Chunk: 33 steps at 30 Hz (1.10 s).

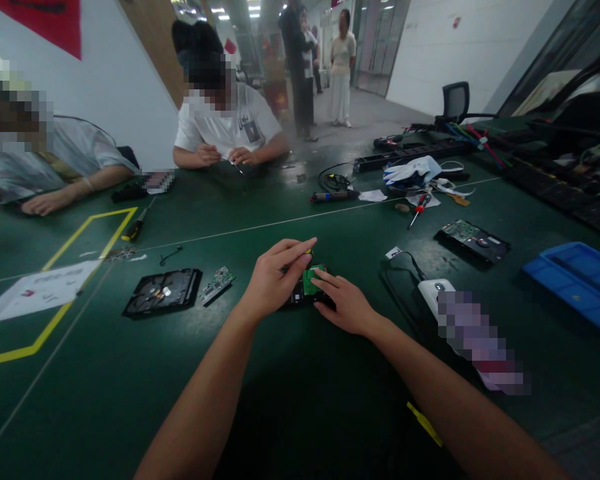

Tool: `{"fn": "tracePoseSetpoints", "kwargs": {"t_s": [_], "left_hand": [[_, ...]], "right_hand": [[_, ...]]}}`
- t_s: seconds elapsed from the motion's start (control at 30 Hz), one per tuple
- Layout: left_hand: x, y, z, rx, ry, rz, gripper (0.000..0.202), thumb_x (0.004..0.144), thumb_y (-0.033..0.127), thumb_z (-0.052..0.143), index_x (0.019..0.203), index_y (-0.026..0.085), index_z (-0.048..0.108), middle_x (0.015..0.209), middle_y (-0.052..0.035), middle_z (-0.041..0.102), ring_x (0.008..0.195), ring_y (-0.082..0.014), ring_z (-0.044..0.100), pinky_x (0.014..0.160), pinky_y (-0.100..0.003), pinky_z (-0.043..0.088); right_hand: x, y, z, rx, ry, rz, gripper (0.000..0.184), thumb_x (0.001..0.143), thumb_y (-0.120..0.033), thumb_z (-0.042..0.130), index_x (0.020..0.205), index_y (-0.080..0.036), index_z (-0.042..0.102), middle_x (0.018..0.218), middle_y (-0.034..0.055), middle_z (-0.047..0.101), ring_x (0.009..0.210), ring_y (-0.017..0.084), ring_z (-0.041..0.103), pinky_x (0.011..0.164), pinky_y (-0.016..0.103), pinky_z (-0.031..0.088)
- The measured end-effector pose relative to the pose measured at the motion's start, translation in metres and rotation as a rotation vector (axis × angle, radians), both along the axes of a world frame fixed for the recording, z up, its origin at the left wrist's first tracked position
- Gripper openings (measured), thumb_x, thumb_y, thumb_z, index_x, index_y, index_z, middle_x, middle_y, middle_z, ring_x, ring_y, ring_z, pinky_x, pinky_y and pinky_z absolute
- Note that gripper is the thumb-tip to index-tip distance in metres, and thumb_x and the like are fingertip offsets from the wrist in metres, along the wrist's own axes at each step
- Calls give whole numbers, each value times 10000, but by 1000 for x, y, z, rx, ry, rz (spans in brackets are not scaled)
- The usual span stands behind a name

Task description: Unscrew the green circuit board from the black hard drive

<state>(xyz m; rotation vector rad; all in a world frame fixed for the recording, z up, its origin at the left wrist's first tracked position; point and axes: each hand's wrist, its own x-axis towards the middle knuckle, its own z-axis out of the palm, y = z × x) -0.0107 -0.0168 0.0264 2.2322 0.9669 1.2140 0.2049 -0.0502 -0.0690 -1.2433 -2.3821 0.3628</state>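
A hard drive (296, 293) with a green circuit board (311, 283) lies on the table in front of me, partly covered by both hands. My left hand (273, 277) is closed above its left side. Between thumb and fingers shows a bit of yellow, which looks like the handle of a screwdriver (309, 251); most of it is hidden. My right hand (347, 303) grips the drive from the right, its fingertips on the green board and the thumb at the near edge. To the left lie another opened drive (163, 292) and a loose circuit board (219, 285).
On the right are a third drive (473, 241), a blue tray (575, 280) and a white device with a cable (436, 290). Farther back lie a red screwdriver (419, 210), gloves (413, 171) and a yellow-black screwdriver (134, 228). Two people sit across the green table (180, 373).
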Motion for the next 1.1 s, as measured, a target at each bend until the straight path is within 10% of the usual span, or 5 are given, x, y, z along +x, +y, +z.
{"fn": "tracePoseSetpoints", "kwargs": {"t_s": [0.53,1.1], "left_hand": [[-3,-3,6,-16,25,29,317,1026,280,589,1320,267,705,1218,-67,743,1087,-176,710,942,-331,581],[-7,-3,54,-42,315,-225,269,1027,274,588,1239,263,753,1224,-51,766,1155,-204,717,1025,-370,573]], "right_hand": [[1,1,-4,-9,-4,5,521,999,-375,578,1500,-247,512,1658,92,392,1308,319,573,1074,531,490],[1,1,-2,-17,-5,-6,537,1005,-412,574,1515,-258,503,1646,102,408,1243,309,603,1029,517,508]]}}
